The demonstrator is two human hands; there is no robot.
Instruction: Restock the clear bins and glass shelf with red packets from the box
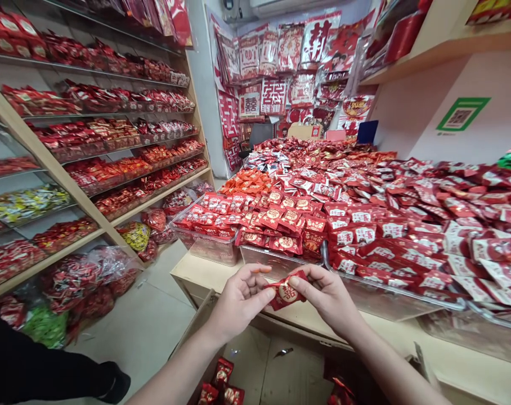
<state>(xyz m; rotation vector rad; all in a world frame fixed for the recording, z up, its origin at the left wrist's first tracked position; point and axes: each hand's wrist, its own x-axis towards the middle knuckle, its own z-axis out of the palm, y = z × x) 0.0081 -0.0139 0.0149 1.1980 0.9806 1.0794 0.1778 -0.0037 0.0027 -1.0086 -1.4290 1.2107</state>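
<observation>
Both hands are busy with one small red wrapped packet, held up in front of the table, near the clear plastic bin in the middle. The left hand pinches one end of it, with its pointing finger lifted off. The right hand clamps the other end, thumb pressed flat on the front. The step right now looks like holding and handling this one packet. I think the next move calls for a soft pinch at both ends, because the wrapper looks thin and could crumple.

The packet is shiny, with a round gold spot and a double happiness sign. The gold-spotted packets heaped in the middle bin look puffy, with flat, crimped ends. The bin is hard, smooth and see-through, and the table looks like pale wood.
</observation>
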